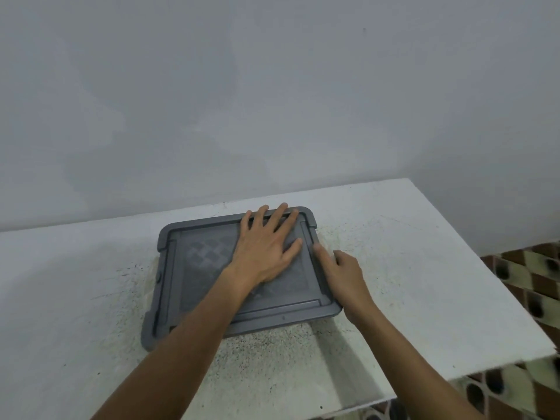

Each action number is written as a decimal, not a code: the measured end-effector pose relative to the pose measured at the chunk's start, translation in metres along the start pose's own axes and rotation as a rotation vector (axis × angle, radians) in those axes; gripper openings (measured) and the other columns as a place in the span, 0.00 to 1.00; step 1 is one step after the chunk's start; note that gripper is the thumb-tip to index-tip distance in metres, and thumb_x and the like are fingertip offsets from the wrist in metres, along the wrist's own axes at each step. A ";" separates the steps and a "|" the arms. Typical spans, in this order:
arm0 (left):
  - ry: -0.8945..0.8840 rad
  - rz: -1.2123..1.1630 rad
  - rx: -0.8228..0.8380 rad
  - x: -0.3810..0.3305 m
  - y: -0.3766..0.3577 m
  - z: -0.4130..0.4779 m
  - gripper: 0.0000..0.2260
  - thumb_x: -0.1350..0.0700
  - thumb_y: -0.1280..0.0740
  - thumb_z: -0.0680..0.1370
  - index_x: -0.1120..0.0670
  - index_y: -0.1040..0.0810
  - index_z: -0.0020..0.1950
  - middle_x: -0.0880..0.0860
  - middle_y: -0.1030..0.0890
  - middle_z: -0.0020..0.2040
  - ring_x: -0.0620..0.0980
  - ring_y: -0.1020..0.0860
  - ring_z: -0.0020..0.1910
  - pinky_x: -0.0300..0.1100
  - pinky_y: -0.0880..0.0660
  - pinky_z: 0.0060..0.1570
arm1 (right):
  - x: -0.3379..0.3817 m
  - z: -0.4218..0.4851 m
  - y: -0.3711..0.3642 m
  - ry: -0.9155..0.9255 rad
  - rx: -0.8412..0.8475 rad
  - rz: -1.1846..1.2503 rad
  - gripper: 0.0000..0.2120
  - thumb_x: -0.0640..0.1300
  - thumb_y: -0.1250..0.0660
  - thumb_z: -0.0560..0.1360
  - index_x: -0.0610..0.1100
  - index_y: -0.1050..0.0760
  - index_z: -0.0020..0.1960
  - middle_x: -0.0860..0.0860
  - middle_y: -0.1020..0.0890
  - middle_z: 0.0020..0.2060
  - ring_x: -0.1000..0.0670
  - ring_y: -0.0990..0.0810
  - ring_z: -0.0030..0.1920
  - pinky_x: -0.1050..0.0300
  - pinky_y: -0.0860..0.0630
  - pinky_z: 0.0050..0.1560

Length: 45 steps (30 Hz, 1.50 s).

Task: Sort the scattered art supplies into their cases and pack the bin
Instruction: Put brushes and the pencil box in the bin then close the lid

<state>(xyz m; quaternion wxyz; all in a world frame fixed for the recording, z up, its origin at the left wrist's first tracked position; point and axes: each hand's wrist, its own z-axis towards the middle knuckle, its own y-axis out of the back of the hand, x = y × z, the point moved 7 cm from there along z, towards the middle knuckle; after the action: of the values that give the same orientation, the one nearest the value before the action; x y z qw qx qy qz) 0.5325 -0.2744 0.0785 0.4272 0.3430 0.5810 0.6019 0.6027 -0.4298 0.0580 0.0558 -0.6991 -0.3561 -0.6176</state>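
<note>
Bin (188, 298) in grey plastic, closed under a matching lid (206, 253) with a faint chequered centre panel, seated toward the back of a white speckled table (91, 283), near the wall (272, 86) but apart from it. Contents hidden beneath the lid, so no telling from here what is packed.

Left hand (263, 247) spread flat on the far right part of the lid, fingers straight and fanned, tips reaching the far rim. Probably placed so to bear down over that corner and seat the lid against the bin's edge.

Right hand (345, 271) at the lid's right rim, one digit laid along the top of the edge, the rest curled down past the side and out of sight. Cannot tell whether hooked under the lip or merely resting there. Likely there to steady the bin against the left hand's push, or to feel for the rim snapping home.

Judged a closing step, late in the task. Possible trouble: an uneven press leaving the near left corner unseated.

Beyond the table's right edge, patterned brown and pale floor tiles (530, 283).
</note>
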 end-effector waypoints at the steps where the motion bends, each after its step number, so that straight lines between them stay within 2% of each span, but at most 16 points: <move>1: 0.003 0.003 -0.006 0.000 0.000 0.001 0.31 0.34 0.61 0.77 0.41 0.51 0.80 0.46 0.48 0.81 0.56 0.47 0.77 0.59 0.54 0.75 | 0.000 0.000 0.000 0.013 -0.003 0.023 0.22 0.60 0.35 0.77 0.45 0.35 0.34 0.51 0.30 0.30 0.51 0.31 0.31 0.54 0.35 0.34; 3: 0.005 0.014 -0.019 0.000 -0.001 0.001 0.32 0.33 0.60 0.77 0.41 0.50 0.80 0.46 0.46 0.80 0.56 0.46 0.77 0.58 0.53 0.74 | 0.001 0.001 0.000 0.034 -0.017 0.062 0.19 0.55 0.32 0.75 0.43 0.32 0.35 0.48 0.28 0.30 0.50 0.29 0.32 0.52 0.33 0.34; 6: 0.005 0.022 -0.034 0.000 0.000 0.001 0.32 0.33 0.60 0.77 0.41 0.49 0.80 0.46 0.45 0.80 0.56 0.45 0.76 0.58 0.53 0.74 | 0.004 0.002 0.004 0.091 -0.061 0.017 0.09 0.49 0.30 0.74 0.44 0.25 0.45 0.50 0.20 0.40 0.51 0.22 0.40 0.52 0.25 0.42; 9: 0.005 0.023 -0.047 0.001 0.000 0.001 0.32 0.33 0.59 0.77 0.42 0.48 0.80 0.47 0.44 0.80 0.56 0.44 0.76 0.58 0.52 0.74 | 0.009 0.000 0.006 0.150 -0.081 0.024 0.10 0.47 0.30 0.74 0.50 0.29 0.52 0.52 0.21 0.45 0.53 0.22 0.44 0.53 0.23 0.44; 13: 0.001 0.034 -0.054 -0.001 0.001 0.001 0.32 0.33 0.59 0.77 0.42 0.46 0.80 0.47 0.43 0.79 0.56 0.43 0.76 0.58 0.51 0.74 | 0.014 -0.005 0.007 0.200 -0.080 -0.017 0.09 0.48 0.31 0.75 0.54 0.31 0.52 0.53 0.21 0.44 0.53 0.21 0.42 0.54 0.24 0.40; 16: -0.001 0.022 -0.061 -0.001 0.000 0.000 0.31 0.34 0.58 0.78 0.42 0.46 0.79 0.47 0.43 0.79 0.56 0.43 0.76 0.58 0.50 0.74 | 0.020 -0.009 0.008 0.295 -0.095 -0.072 0.05 0.47 0.32 0.76 0.53 0.28 0.48 0.58 0.21 0.45 0.57 0.22 0.45 0.55 0.24 0.42; 18: 0.000 0.012 -0.062 -0.001 0.000 0.000 0.30 0.36 0.58 0.78 0.42 0.47 0.79 0.46 0.43 0.79 0.56 0.43 0.76 0.58 0.50 0.74 | 0.020 -0.009 0.010 0.305 -0.110 -0.048 0.03 0.47 0.33 0.77 0.54 0.25 0.46 0.59 0.20 0.43 0.57 0.22 0.41 0.54 0.24 0.41; 21: 0.005 0.003 -0.060 -0.001 0.001 0.000 0.30 0.37 0.60 0.79 0.42 0.47 0.80 0.46 0.43 0.79 0.56 0.43 0.76 0.58 0.51 0.74 | 0.021 -0.009 0.010 0.304 -0.123 -0.007 0.06 0.46 0.35 0.78 0.55 0.23 0.44 0.60 0.19 0.42 0.55 0.22 0.37 0.57 0.26 0.38; 27: 0.000 0.007 -0.047 -0.002 0.000 0.000 0.29 0.38 0.59 0.79 0.43 0.46 0.80 0.47 0.42 0.79 0.57 0.42 0.75 0.58 0.49 0.74 | 0.023 -0.008 0.006 0.329 -0.071 -0.090 0.04 0.45 0.37 0.79 0.53 0.27 0.47 0.57 0.20 0.43 0.58 0.26 0.34 0.61 0.30 0.37; 31: -0.001 0.009 -0.031 -0.002 0.001 0.000 0.30 0.37 0.61 0.79 0.43 0.48 0.80 0.47 0.44 0.80 0.57 0.44 0.76 0.58 0.51 0.74 | 0.025 -0.007 0.004 0.329 -0.033 -0.140 0.03 0.46 0.39 0.80 0.54 0.30 0.50 0.56 0.22 0.43 0.57 0.25 0.37 0.61 0.32 0.38; 33: -0.009 -0.009 -0.024 -0.001 0.001 0.000 0.31 0.36 0.61 0.78 0.44 0.50 0.80 0.47 0.47 0.81 0.56 0.48 0.78 0.56 0.55 0.76 | 0.027 -0.008 0.003 0.346 -0.038 -0.212 0.03 0.47 0.40 0.81 0.55 0.31 0.54 0.55 0.22 0.45 0.54 0.23 0.39 0.57 0.30 0.40; 35: -0.023 -0.073 -0.021 0.002 0.002 0.000 0.32 0.36 0.58 0.79 0.48 0.51 0.81 0.48 0.50 0.81 0.53 0.52 0.79 0.51 0.59 0.76 | 0.032 -0.009 0.001 0.386 -0.048 -0.314 0.10 0.48 0.42 0.81 0.53 0.32 0.62 0.53 0.23 0.53 0.52 0.22 0.44 0.53 0.27 0.44; 38: -0.012 -0.166 -0.016 0.015 0.007 -0.002 0.31 0.39 0.50 0.83 0.51 0.52 0.81 0.51 0.52 0.81 0.49 0.55 0.80 0.43 0.63 0.75 | 0.041 -0.008 -0.004 0.455 0.002 -0.459 0.19 0.48 0.46 0.84 0.47 0.36 0.73 0.49 0.29 0.68 0.49 0.26 0.63 0.54 0.29 0.60; 41: 0.072 -0.118 0.019 0.032 0.009 -0.011 0.32 0.36 0.51 0.82 0.50 0.54 0.81 0.52 0.53 0.81 0.50 0.57 0.80 0.48 0.62 0.76 | 0.049 -0.003 -0.014 0.487 0.078 -0.622 0.24 0.49 0.50 0.84 0.45 0.44 0.78 0.47 0.41 0.78 0.42 0.36 0.73 0.49 0.37 0.71; 45: 0.163 -0.048 0.026 0.049 0.008 -0.024 0.40 0.29 0.62 0.75 0.50 0.56 0.81 0.51 0.53 0.81 0.51 0.58 0.79 0.53 0.62 0.76 | 0.058 0.015 -0.030 0.493 0.131 -0.783 0.26 0.52 0.52 0.85 0.42 0.48 0.79 0.46 0.49 0.80 0.42 0.44 0.77 0.49 0.45 0.76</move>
<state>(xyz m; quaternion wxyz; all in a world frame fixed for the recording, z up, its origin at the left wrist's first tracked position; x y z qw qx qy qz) 0.4900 -0.2389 0.0798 0.3884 0.2845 0.6295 0.6098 0.5973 -0.3749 0.0955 -0.0542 -0.3393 -0.6076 -0.7161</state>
